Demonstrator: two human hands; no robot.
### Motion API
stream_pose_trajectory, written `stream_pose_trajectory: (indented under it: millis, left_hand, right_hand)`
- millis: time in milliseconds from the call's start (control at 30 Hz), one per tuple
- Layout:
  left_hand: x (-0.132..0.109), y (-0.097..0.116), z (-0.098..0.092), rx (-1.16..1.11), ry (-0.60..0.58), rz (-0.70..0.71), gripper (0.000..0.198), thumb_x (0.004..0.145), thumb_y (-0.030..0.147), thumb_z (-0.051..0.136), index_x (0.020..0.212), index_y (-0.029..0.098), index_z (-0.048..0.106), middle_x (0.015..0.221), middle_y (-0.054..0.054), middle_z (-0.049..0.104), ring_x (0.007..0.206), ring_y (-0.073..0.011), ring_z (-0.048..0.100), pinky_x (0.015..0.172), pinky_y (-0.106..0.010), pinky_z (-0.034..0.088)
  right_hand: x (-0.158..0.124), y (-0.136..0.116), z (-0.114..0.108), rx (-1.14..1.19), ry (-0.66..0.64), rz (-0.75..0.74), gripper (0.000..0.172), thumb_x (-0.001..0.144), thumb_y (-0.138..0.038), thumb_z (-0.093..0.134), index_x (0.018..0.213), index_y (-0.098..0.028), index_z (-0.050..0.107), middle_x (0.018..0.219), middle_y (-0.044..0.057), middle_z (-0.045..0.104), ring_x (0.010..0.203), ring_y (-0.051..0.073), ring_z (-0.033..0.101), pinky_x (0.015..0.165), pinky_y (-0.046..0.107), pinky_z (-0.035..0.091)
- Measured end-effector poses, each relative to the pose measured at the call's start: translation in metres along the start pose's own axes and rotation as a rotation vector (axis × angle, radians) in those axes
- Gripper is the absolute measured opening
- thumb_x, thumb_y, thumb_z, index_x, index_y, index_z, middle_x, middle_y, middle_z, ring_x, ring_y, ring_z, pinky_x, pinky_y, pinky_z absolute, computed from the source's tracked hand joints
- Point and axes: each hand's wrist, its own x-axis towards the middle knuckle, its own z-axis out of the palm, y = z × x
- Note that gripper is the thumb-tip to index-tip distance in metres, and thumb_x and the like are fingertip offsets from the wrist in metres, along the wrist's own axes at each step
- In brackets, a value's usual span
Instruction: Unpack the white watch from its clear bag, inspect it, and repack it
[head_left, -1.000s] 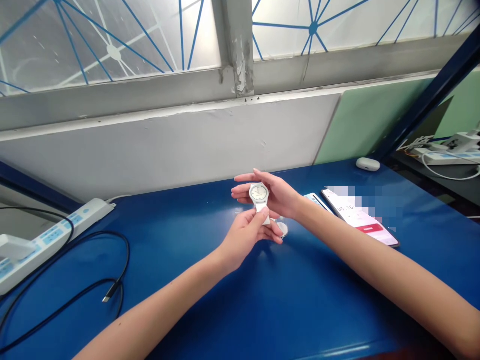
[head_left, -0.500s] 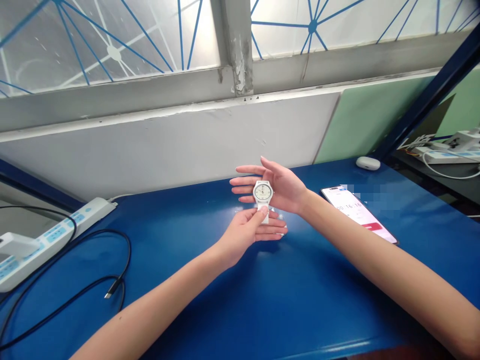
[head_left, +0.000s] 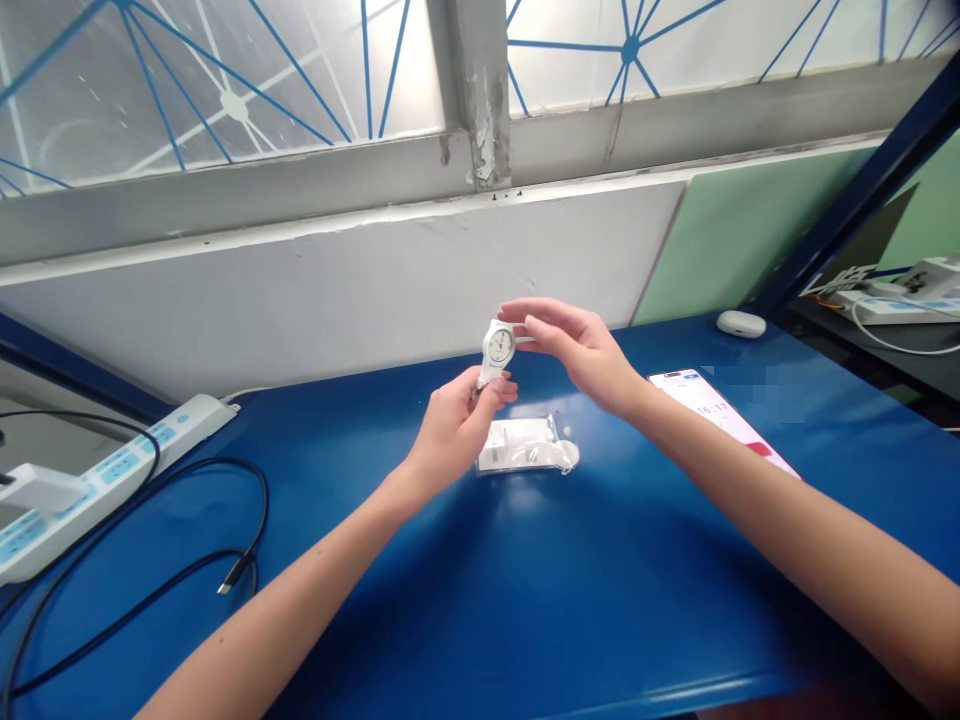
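My left hand (head_left: 459, 425) is closed on the lower strap of a white wristwatch (head_left: 499, 345), holding it raised above the blue table. The round, pale dial with dark hands faces me, tilted a little to the right. My right hand (head_left: 581, 352) is just right of the watch, fingers stretched out and apart around its upper right side. Whether a fingertip touches the case or strap I cannot tell. Below both hands, a clear plastic pouch (head_left: 529, 445) with white contents lies on the table.
A phone (head_left: 724, 420) showing a running timer lies right of my right forearm. Behind it sits a white earbud case (head_left: 741, 324). At the left are a white power strip (head_left: 169, 428) and a looped black cable (head_left: 259, 500). A wall panel (head_left: 337, 290) borders the table's back.
My left hand has raised and turned the watch up and to the left. My right hand has gone from palm-up behind the watch to its right side, back showing. The pouch is now uncovered.
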Motion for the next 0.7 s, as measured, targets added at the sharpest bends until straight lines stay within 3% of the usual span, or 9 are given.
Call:
stream_pose_trajectory:
  millis: [133,233,333,533,700]
  left_hand:
    - [-0.002,-0.01,-0.002,0.514,-0.016,0.259,0.021,0.1,0.028,0.046,0.105,0.017,0.063,0.095,-0.006,0.071,0.081,-0.0186,0.068,0.073,-0.03,0.052]
    - [-0.009,-0.015,0.004,0.711,-0.091,0.391,0.021,0.1,0.024,0.043,0.109,0.016,0.06,0.1,-0.008,0.072,0.087,-0.0217,0.069,0.076,-0.032,0.052]
    - [-0.014,-0.019,0.012,0.824,-0.134,0.49,0.021,0.098,0.019,0.043,0.11,0.015,0.06,0.102,-0.01,0.073,0.093,-0.0254,0.07,0.081,-0.037,0.051]
    - [-0.018,-0.025,0.02,0.795,-0.142,0.484,0.02,0.098,0.024,0.048,0.114,0.017,0.058,0.108,-0.008,0.072,0.099,-0.0257,0.069,0.085,-0.039,0.051]
    - [-0.019,-0.028,0.018,0.827,-0.273,0.377,0.052,0.093,0.045,0.057,0.135,0.014,0.047,0.133,-0.016,0.06,0.122,-0.033,0.057,0.1,-0.047,0.045]
  right_hand:
    - [-0.033,0.003,-0.005,-0.469,-0.035,-0.102,0.036,0.094,-0.029,0.058,0.129,-0.023,0.062,0.102,0.005,0.074,0.081,0.018,0.071,0.076,0.035,0.059]
    - [-0.06,0.009,-0.012,-0.561,-0.044,-0.184,0.031,0.093,-0.027,0.06,0.123,-0.022,0.066,0.118,0.008,0.07,0.099,0.021,0.068,0.078,0.033,0.06]
    - [-0.077,0.015,-0.021,-0.564,-0.059,-0.21,0.024,0.091,-0.025,0.064,0.113,-0.023,0.071,0.112,0.008,0.072,0.102,0.022,0.068,0.08,0.034,0.06]
    - [-0.085,0.016,-0.034,-0.599,-0.126,-0.21,0.024,0.093,-0.027,0.061,0.114,-0.024,0.072,0.112,0.008,0.073,0.103,0.024,0.069,0.089,0.039,0.058]
    - [-0.082,0.013,-0.048,-0.696,-0.147,-0.209,0.024,0.094,-0.029,0.059,0.112,-0.023,0.072,0.111,0.01,0.073,0.098,0.025,0.07,0.086,0.04,0.059]
